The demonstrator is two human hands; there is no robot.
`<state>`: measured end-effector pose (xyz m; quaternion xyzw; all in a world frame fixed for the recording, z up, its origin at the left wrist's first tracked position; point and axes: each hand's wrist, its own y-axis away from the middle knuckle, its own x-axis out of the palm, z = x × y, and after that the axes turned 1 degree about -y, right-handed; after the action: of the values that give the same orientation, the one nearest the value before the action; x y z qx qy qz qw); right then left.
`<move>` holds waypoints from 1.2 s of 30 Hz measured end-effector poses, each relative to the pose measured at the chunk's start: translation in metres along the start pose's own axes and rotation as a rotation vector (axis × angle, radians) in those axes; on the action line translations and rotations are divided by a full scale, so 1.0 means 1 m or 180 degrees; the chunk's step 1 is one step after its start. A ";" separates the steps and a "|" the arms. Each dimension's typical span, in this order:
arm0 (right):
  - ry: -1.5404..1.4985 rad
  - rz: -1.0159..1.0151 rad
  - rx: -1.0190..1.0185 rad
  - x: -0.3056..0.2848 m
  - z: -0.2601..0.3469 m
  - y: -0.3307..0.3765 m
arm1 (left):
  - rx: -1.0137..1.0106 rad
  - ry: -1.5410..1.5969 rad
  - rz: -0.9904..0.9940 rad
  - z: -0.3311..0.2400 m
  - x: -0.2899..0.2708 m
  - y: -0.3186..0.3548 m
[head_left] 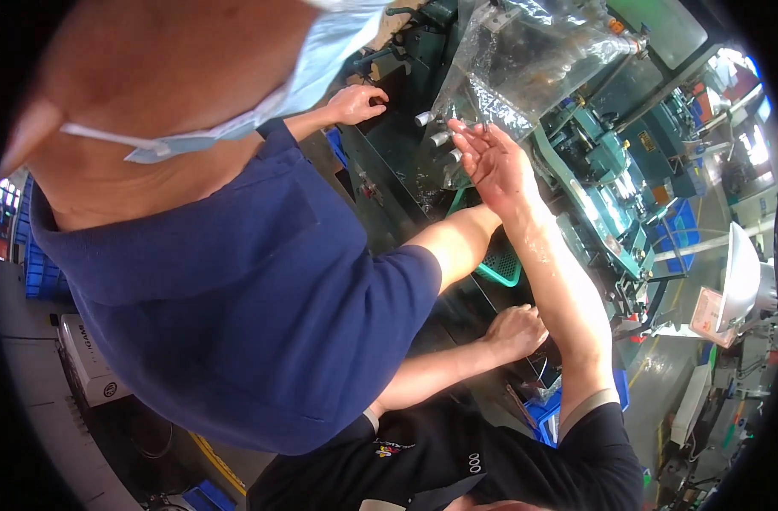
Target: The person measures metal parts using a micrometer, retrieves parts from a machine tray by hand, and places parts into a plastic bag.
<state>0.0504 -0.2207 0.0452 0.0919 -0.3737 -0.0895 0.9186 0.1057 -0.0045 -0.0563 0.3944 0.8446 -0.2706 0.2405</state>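
Observation:
My right hand is raised, palm turned up, its fingers apart and loosely bent, with nothing visible in it. It overlaps the lower edge of a large clear plastic bag; whether they touch I cannot tell. Several silvery cylinder ends show beside its fingertips. My left hand is lower, curled into a fist over the dark machine bed; what it holds, if anything, is hidden. A green perforated basket shows between my arms, partly covered.
A co-worker in a navy shirt fills the left side. One of their hands is by the dark machine; the other is hidden behind my right forearm. A green machine stands right, with a white lamp shade and blue bin.

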 end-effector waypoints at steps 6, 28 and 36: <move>0.0048 -0.0281 -0.0141 -0.001 0.006 0.004 | 0.0024 -0.0102 -0.0015 -0.005 -0.004 -0.002; -0.0269 -0.0393 -0.0277 0.074 0.009 -0.030 | -0.0266 -0.0174 0.0039 -0.008 -0.009 0.002; -0.0242 0.0313 -0.0212 -0.003 0.043 0.056 | -0.0138 -0.0406 0.0053 -0.004 -0.008 -0.003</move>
<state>0.0238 -0.1701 0.0864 0.0394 -0.4092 -0.0600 0.9096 0.1072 -0.0076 -0.0473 0.3780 0.8300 -0.2748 0.3045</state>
